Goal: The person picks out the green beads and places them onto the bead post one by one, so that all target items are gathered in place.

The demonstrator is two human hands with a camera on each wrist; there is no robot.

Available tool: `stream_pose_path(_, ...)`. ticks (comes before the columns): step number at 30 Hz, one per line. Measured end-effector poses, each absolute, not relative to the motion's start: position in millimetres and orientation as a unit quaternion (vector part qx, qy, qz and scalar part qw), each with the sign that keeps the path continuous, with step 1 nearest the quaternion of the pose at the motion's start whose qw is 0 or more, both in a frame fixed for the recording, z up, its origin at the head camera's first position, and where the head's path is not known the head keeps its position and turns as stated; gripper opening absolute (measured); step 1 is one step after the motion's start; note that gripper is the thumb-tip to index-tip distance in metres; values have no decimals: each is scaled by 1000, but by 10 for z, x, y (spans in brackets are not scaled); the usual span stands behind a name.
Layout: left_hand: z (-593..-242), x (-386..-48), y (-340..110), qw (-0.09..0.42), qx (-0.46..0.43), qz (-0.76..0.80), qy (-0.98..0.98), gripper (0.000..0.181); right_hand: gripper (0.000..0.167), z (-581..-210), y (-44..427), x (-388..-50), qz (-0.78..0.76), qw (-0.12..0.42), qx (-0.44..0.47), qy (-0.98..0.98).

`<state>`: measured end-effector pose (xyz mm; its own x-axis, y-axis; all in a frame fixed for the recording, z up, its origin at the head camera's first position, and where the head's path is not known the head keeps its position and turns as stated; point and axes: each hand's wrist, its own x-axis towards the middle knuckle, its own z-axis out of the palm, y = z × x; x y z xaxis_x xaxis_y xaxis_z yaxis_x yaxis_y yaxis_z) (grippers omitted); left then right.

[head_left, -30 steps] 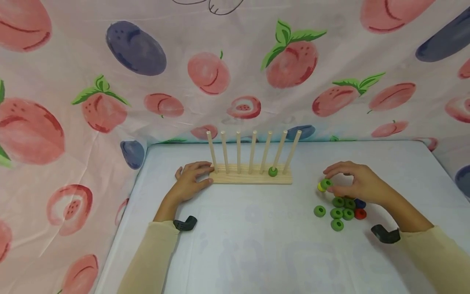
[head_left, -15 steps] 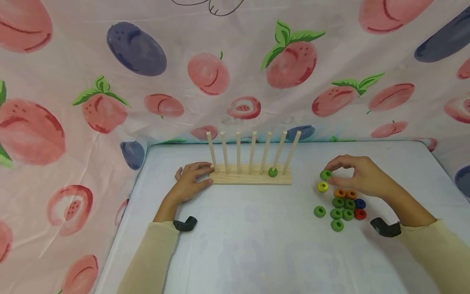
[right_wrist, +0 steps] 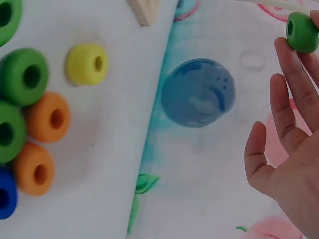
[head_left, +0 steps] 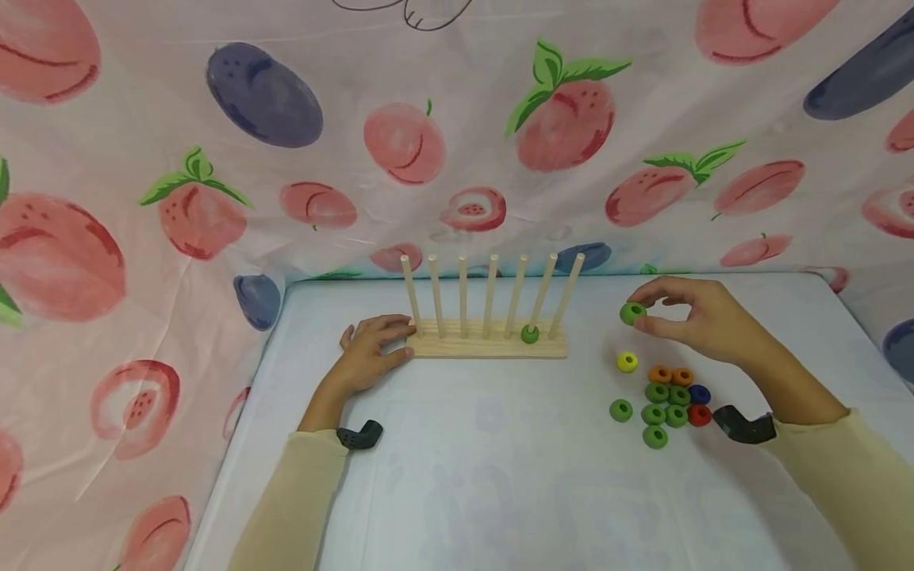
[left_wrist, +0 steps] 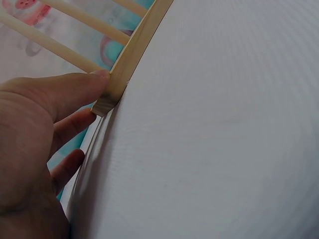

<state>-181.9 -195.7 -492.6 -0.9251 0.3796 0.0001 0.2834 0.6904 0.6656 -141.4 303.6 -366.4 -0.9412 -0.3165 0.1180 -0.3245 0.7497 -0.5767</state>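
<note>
A wooden rack (head_left: 485,347) with several upright pegs stands at the middle back of the table; one green bead (head_left: 529,335) sits low on its second peg from the right. My left hand (head_left: 367,354) grips the rack's left end, thumb on the front edge, as the left wrist view also shows at the wooden base (left_wrist: 127,59). Raised above the table, my right hand (head_left: 707,321) pinches a green bead (head_left: 631,313) between thumb and fingertips. In the right wrist view the pinched green bead (right_wrist: 302,33) is at the upper right, the thumb mostly out of frame.
Below my right hand lie a yellow bead (head_left: 627,362), two orange beads (head_left: 660,375), several green beads (head_left: 654,436), a blue bead (head_left: 700,394) and a red bead (head_left: 699,415). A fruit-patterned cloth (head_left: 471,95) hangs behind the table.
My right hand has lifted the green bead up and away from beside the yellow one, uncovering the orange beads. The left hand and the rack have stayed in place.
</note>
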Motion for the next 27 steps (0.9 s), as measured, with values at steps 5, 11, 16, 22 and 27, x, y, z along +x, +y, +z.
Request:
stream_pose_path(5, -4912, -1812, -1955, 70, 179, 347, 918, 44, 24, -3558, 2952, -1451, 335, 12, 152, -930)
stream_pose_path(11, -4888, -1797, -1948, 70, 179, 349, 917, 44, 24, -3424, 2875, -1514, 362, 28, 147, -920)
stream_pose_path(16, -4895, -1802, -1944, 70, 181, 350, 916, 44, 23, -3316, 2799, -1544, 380, 52, 148, -911)
stream_pose_path(22, -4912, -1811, -1951, 71, 179, 349, 917, 44, 25, -3238, 2666, -1607, 428, 84, 175, -883)
stream_pose_path(27, -4912, -1811, -1951, 71, 179, 345, 919, 44, 26, -3186, 2511, -1659, 462, 98, 185, -862)
